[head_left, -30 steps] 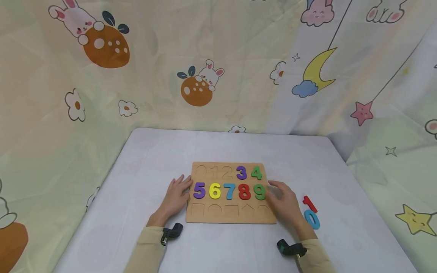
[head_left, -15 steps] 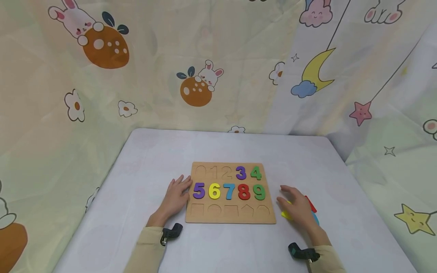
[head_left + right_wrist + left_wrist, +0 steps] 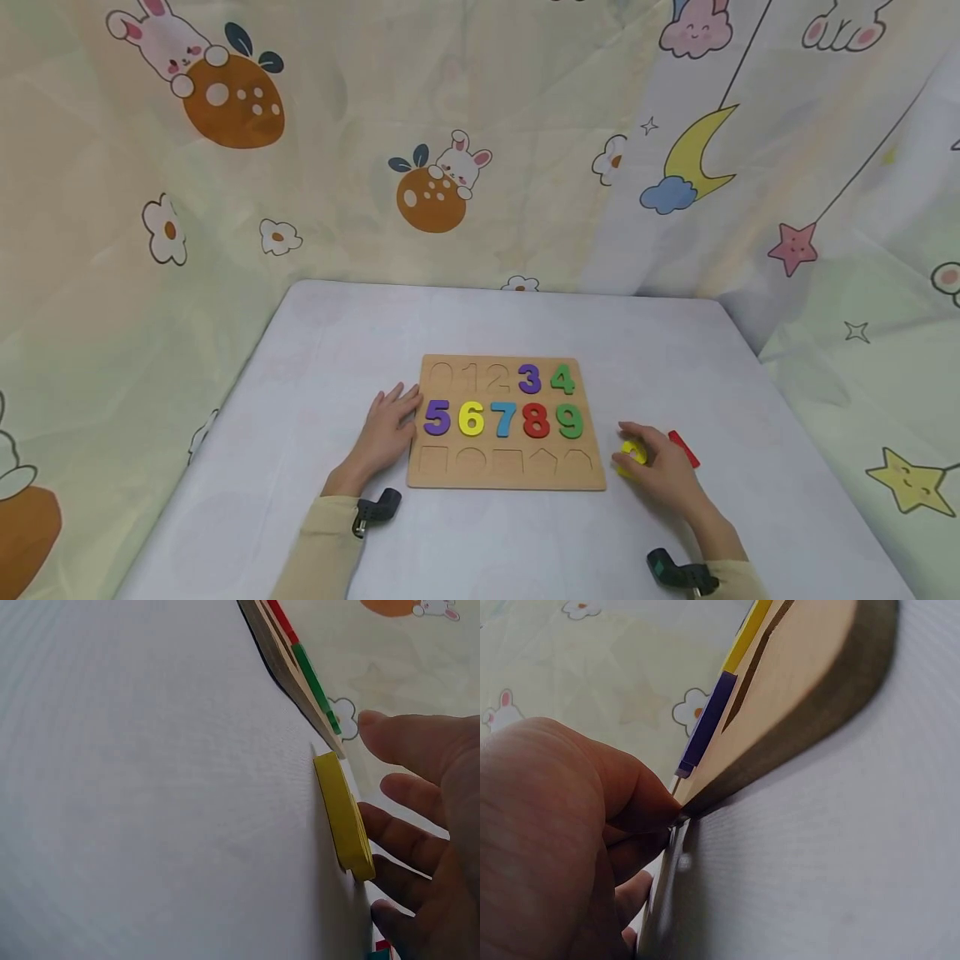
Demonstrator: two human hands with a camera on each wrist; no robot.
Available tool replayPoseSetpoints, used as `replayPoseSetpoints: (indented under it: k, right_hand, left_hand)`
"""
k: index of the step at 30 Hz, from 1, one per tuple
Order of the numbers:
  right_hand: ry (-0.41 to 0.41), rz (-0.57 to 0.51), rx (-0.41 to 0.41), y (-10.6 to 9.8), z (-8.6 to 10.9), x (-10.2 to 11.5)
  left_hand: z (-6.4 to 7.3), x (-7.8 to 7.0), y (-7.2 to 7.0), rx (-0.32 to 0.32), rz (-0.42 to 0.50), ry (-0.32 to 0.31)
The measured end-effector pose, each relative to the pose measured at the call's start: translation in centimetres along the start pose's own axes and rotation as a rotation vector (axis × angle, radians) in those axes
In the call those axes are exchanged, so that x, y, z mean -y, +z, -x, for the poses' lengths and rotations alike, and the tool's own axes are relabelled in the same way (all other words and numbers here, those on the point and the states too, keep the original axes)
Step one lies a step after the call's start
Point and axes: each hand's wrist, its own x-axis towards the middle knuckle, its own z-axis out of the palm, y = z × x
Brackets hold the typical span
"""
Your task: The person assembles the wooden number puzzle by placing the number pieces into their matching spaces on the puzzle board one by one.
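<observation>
While the left hand [image 3: 381, 433] is resting extended fingers against the left edge of the board [image 3: 510, 481], the right hand [image 3: 666, 471] is holding its thumb and fingers apart around the yellow number [image 3: 343, 817], lying on the table [image 3: 517, 546] right of the board.

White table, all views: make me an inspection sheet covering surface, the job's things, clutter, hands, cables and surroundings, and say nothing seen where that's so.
Surface: smooth white table, rounded far corners.
Job's things: light-brown rectangular wooden board bearing coloured number pieces 3 to 9; outlines 0, 1, 2 and the bottom row unfilled. Loose on the table: thick yellow number piece, partly hidden red piece, sliver of a blue piece.
Clutter: nothing seen.
Left hand: touches the board's left edge.
Right hand: at the yellow piece, thumb apart from it.
Cables: nothing seen.
Surroundings: pale cloth backdrop with cartoon prints.
</observation>
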Motion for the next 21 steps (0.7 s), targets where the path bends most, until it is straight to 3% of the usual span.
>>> replayPoseSetpoints:
  k: [6, 14, 21]
  right_hand:
    - [-0.002, 0.061, 0.022, -0.4, 0.9, 0.1]
    - [0.019, 0.051, 0.050, -1.2, 1.7, -0.6]
    - [0.002, 0.083, 0.023, -1.1, 2.0, -1.0]
  left_hand:
    - [-0.1, 0.0, 0.0, -0.006, -0.006, 0.010]
    - [0.0, 0.0, 0.0, -0.009, 0.004, 0.007]
    - [0.0, 0.1, 0.1, -0.005, -0.007, 0.007]
